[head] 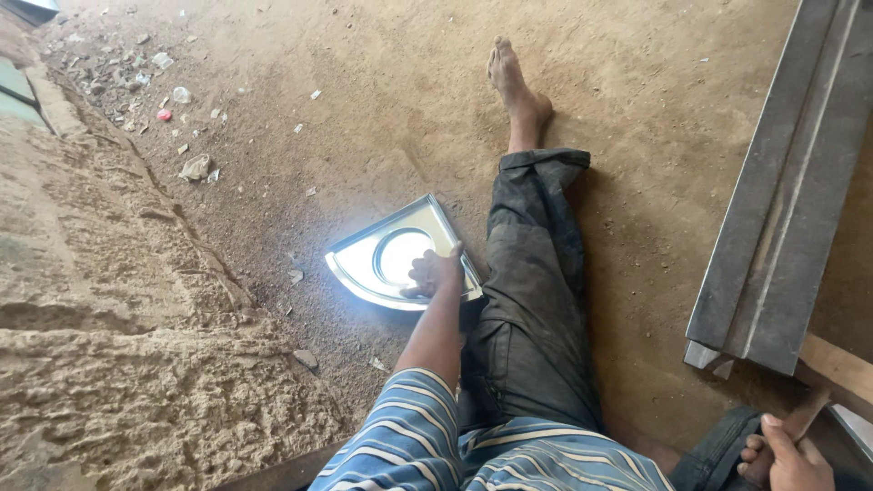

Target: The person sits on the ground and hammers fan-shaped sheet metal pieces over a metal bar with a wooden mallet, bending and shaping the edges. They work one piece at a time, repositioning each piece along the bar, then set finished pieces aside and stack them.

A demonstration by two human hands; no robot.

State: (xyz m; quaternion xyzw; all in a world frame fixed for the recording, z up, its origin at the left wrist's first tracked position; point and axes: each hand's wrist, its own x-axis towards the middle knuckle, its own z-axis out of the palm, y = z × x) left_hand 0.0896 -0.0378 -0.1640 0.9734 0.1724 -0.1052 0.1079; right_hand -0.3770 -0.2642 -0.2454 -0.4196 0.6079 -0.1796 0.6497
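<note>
I sit on a dirt floor with one leg in dark trousers stretched out ahead, foot bare. My left hand (435,272) rests on a shiny quarter-round metal tray (382,259) lying flat on the ground beside my thigh, fingers curled over its near edge. Bright light glares off the tray's round centre. At the bottom right corner my right hand (793,455) is closed around a thin wooden stick or handle (807,416), next to my other bent knee.
A long grey metal channel (791,182) lies along the right side, ending on a wooden piece (841,368). A rough sandy mound (109,318) fills the left. Scattered stones and litter (155,82) lie at the far left.
</note>
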